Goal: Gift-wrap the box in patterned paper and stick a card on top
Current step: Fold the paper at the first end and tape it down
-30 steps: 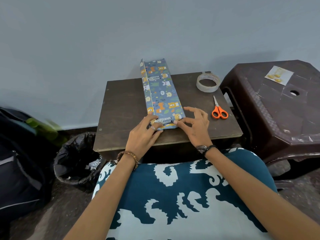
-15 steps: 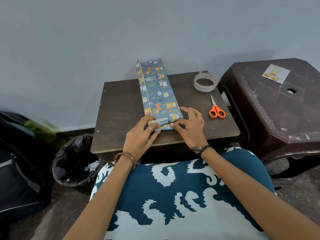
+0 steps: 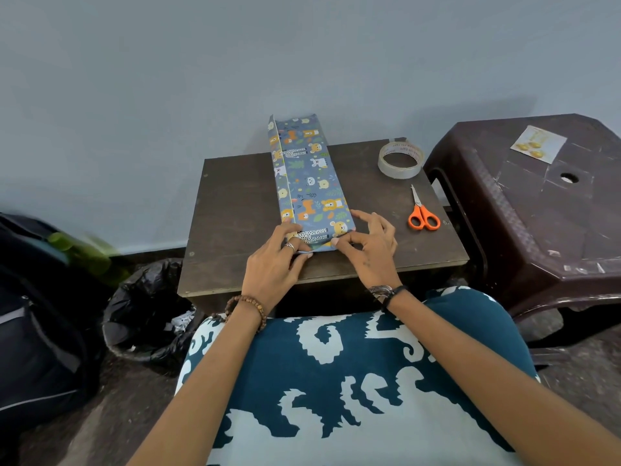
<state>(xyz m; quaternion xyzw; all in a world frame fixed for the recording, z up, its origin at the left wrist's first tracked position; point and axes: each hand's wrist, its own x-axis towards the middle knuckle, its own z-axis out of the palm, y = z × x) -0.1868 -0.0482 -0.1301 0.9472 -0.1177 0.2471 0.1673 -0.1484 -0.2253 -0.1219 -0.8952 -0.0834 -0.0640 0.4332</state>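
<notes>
- Two bare hands worked the near end of a long box wrapped in blue animal-print paper, which lay lengthwise on the dark wooden bench, its far end reaching the wall.
- Left hand lay flat against the box's near left corner, its grip open, fingers pressing the paper flap down at the bench surface.
- Right hand sat at the near right corner, thumb and forefinger pinched closed on the paper edge there, the other fingers spread over the box's right side.
- Along the box's left side a strip of paper stood upright as a loose flap.
- Roll of clear tape rested at the bench's far right corner, well apart from both hands.
- Orange-handled scissors lay near the right hand, not touching it.
- Small card with yellow shapes lay on the brown plastic stool to the right of the bench.
</notes>
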